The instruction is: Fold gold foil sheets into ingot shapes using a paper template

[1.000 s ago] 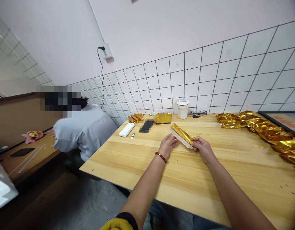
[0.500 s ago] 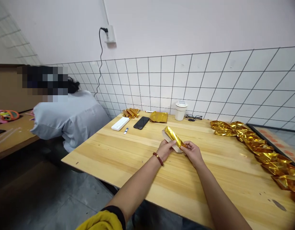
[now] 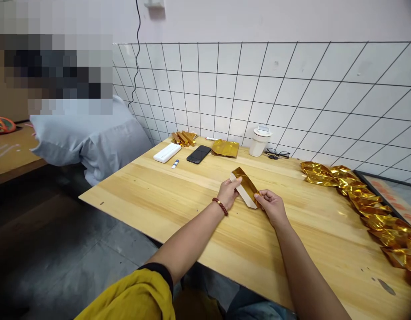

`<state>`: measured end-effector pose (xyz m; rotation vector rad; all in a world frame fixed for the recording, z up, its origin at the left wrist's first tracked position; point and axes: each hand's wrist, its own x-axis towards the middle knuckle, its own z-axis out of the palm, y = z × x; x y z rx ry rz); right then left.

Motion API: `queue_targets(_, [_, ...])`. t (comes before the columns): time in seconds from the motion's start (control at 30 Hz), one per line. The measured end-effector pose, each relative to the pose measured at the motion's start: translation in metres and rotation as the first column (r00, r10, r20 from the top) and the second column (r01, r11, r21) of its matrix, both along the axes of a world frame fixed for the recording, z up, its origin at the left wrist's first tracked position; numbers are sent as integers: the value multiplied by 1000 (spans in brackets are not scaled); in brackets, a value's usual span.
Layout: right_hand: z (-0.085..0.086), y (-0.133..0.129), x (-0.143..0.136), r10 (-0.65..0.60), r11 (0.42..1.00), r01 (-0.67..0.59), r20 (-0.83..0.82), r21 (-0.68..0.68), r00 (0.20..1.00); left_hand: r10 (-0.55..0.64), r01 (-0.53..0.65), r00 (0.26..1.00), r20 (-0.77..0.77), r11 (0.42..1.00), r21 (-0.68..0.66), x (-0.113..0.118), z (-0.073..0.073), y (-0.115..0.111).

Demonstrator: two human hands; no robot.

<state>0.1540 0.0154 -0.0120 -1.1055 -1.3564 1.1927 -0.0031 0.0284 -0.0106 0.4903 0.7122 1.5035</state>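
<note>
Gold foil piece (image 3: 247,189) sits between your two hands, just above the worktop (image 3: 198,209), white backing showing along its lower edge. Its long axis runs diagonally: far end up and to your left, near end down and to your right.

Your left hand (image 3: 229,193) is at the far end, fingertips pinching the upper corner, thumb side against the white edge. Your right hand (image 3: 272,206) is at the near end, fingers closed on the lower tip. Both hands are in contact, so neither is nearer; each owns one end. Whether the piece touches the worktop or hangs just above it, I can't tell.

Beyond your hands, toward the wall: a phone (image 3: 198,154), a white power bank (image 3: 167,152), a small marker (image 3: 175,164), a flat gold packet (image 3: 226,148), a white cup (image 3: 259,142), glasses (image 3: 276,154). Well off to the right of your right hand, a long row of crumpled gold foil (image 3: 358,195). Another person in a grey shirt (image 3: 92,142) is well off to your left.
</note>
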Motion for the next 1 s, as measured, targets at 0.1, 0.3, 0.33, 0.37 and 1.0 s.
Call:
queue_targets(0.1, [-2,1,1,-4,1000,4,6,-3,1000,46,-47,996,78,999,20,-6,0,5])
queue_targets(0.3, [-5,1,3,-14,1000,14,39,-3,999,97,-98,979,179,995,-6,-14,-1,13])
queue_targets(0.33, [-5,1,4,-13,1000,13,35,-7,999,103,-102,976,193,995,-16,-15,-1,14])
queue_targets(0.37, [-5,1,4,-13,1000,13,28,-11,1000,113,-110,972,206,994,-27,-16,-1,14])
queue_targets(1.0, [-8,6,9,-83,997,83,-108,-3,991,-182,183,981,-74,983,10,-5,1,-2])
